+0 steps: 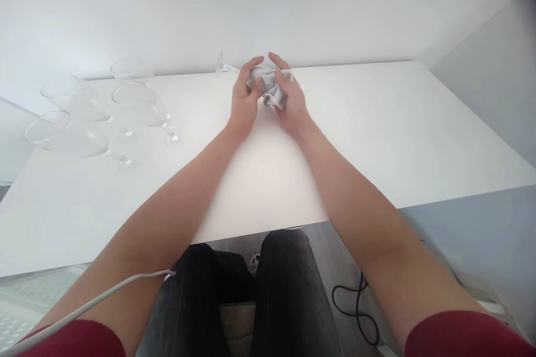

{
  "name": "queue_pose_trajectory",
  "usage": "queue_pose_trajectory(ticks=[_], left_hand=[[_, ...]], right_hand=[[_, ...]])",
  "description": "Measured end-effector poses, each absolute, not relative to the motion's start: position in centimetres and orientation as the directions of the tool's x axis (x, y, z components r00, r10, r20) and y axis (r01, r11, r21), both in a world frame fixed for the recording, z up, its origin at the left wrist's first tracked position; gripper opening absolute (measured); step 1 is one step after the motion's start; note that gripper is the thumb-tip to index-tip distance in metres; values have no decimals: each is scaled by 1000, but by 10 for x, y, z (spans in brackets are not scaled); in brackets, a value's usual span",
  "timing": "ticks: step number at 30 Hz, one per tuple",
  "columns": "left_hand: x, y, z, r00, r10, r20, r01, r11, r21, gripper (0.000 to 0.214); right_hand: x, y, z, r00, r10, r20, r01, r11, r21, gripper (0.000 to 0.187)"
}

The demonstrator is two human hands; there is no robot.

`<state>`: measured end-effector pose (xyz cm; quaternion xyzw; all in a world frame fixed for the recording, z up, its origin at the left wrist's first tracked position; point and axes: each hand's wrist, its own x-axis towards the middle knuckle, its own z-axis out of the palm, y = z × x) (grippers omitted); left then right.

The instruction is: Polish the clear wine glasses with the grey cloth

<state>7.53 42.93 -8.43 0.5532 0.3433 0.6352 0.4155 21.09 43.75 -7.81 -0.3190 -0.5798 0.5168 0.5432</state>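
Clear stemmed glass (231,68), tipped sideways, foot (220,64) toward left, held over far part of white table (368,139); crumpled pale cloth (274,92) at its right end; four more stemmed glasses (140,106) standing at left, pale wall (268,5) beyond; your arms (180,189) reach far, left hand (245,97) curled round glass, right hand (293,103) partly closed round cloth

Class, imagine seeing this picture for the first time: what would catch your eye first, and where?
First, near the far edge of the white table, the left hand holds a stemmed glass tipped sideways, and the right hand a pale grey cloth at its bowl. Next, to the left, four clear glasses stand upright on the table.
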Motion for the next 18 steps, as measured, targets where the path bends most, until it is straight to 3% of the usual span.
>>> queue_pose_trajectory(ticks=[5, 11, 18], left_hand=[[75, 431, -86, -86, 906, 414, -131, -422, 897, 39], [75, 433, -89, 55, 889, 454, -119, -446, 887, 33], [76, 430, -86, -54, 924, 378, -56, -381, 923, 31]], right_hand=[[206, 431, -77, -239, 918, 318, -165, 284, -944, 75], [214, 453, -88, -42, 959, 279, -300, 254, -920, 64], [210, 440, -79, -164, 939, 302, -254, 256, -933, 69]])
